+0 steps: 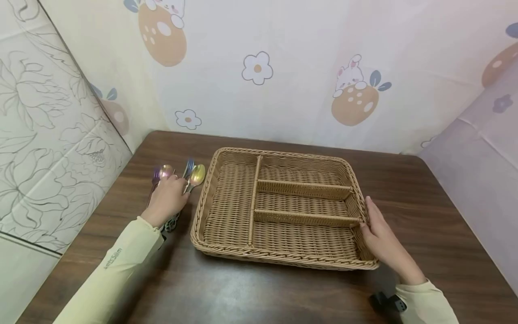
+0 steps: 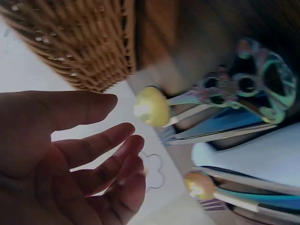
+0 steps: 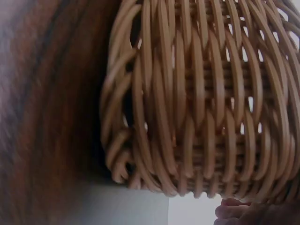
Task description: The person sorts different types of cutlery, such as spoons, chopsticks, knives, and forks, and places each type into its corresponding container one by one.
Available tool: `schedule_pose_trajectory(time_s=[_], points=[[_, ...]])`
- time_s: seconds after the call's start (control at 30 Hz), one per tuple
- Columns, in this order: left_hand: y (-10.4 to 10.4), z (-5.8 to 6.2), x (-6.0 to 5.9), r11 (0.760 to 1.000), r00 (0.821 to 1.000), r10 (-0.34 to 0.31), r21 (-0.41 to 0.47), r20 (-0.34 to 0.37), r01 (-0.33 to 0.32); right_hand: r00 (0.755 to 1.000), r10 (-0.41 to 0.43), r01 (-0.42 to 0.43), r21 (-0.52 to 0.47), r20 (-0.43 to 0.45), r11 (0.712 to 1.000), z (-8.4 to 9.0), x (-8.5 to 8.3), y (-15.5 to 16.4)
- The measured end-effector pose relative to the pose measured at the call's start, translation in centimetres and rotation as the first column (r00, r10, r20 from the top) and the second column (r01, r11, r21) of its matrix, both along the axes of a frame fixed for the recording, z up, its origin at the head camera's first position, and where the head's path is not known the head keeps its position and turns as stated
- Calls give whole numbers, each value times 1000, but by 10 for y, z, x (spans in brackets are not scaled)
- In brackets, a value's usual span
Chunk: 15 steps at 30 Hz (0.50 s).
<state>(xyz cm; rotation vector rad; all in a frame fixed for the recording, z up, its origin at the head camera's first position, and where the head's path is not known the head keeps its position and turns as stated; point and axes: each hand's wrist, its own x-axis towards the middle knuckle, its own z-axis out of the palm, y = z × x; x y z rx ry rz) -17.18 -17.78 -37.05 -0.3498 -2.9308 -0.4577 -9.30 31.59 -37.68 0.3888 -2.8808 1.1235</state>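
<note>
A wicker basket (image 1: 283,257) with a wide left section and three smaller sections to its right lies on the table. My right hand (image 1: 382,236) grips its right rim, thumb over the inner side and fingers along the outside. My left hand (image 1: 167,200) hovers over cutlery left of the basket, fingers loosely bent with nothing between them in the left wrist view. Near its fingertips lie a gold spoon (image 1: 198,174) and a blue fork (image 1: 189,167). Further left are a copper-coloured spoon (image 1: 166,171) and a purple fork (image 1: 156,176). The hand partly covers the ornate handles (image 2: 276,79).
The dark wooden table (image 1: 226,292) ends at a patterned wall cloth (image 1: 283,103) behind the basket. A panel with flower drawings (image 1: 52,135) stands along the left edge. Woven dividers (image 1: 307,217) split the basket's right side.
</note>
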Motion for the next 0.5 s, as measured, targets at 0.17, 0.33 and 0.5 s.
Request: schedule_pose_trajectory(time_s=[0.17,0.33,0.5], points=[[-1,-10,-12,999,998,-13,52,60,10,999,-14,15,-24,32,1000,-4,2,-1],[-4,-18,-17,998,994,5,58,110,-12,999,-29,32,-62,44,998,-8,2,-1],[-4,-22,-19,999,995,4,41,100,-8,998,-42,45,-83,44,996,-9,1,-2]])
